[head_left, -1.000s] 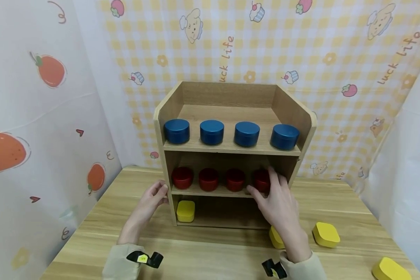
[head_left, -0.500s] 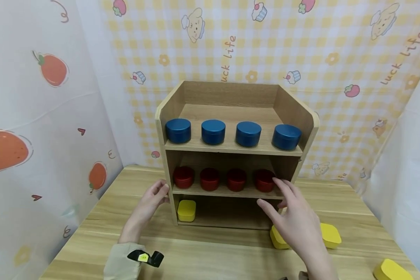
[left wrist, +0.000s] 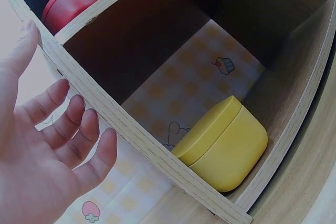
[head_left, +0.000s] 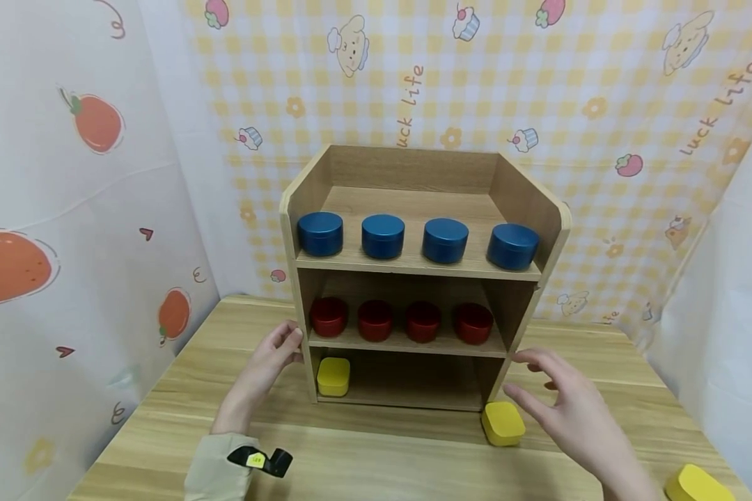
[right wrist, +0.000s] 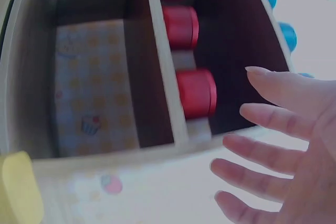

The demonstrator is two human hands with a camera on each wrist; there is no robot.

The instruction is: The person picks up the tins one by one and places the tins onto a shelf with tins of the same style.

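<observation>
A small wooden shelf unit [head_left: 413,198] with three levels stands on the table. My left hand [head_left: 266,358] rests against its left side panel, fingers relaxed, the thumb touching the panel's front edge in the left wrist view. Beyond the panel's right lower edge, my right hand [head_left: 567,403] hovers with spread fingers and nothing in it. Close to that hand a yellow rounded box [head_left: 503,423] lies by the shelf's front right corner. Another yellow box [left wrist: 226,145] stands in the left end of the bottom level. On the middle level is a row of red round tins [head_left: 473,323].
Several blue round tins [head_left: 445,240] line the top level's front edge. One more yellow box [head_left: 698,483] lies at the table's front right. Behind the shelf hangs a checked patterned cloth [head_left: 451,90]; a white patterned sheet [head_left: 119,209] borders the left.
My right hand has let go of the rightmost red tin and moved right and down, out of the shelf. It now covers a yellow box seen earlier. The left hand has stayed put.
</observation>
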